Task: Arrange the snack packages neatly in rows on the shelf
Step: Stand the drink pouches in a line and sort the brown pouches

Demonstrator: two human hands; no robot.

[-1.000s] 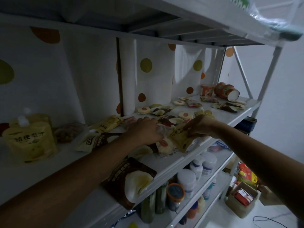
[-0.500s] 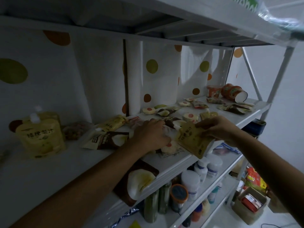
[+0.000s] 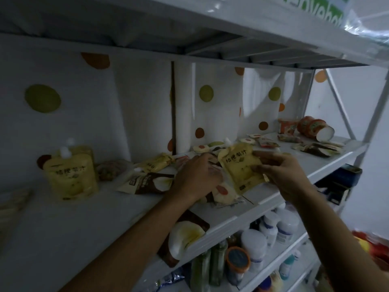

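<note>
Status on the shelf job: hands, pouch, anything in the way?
Right hand pinches yellow spouted pouch, held above shelf. Left hand on loose packet pile, grip unclear. Brown packet overhangs the front edge.

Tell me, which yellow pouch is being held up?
The middle pouch, gripped by the right hand above the shelf. The left pouch stands on the shelf, and the flat pouch lies near the wall.
</note>
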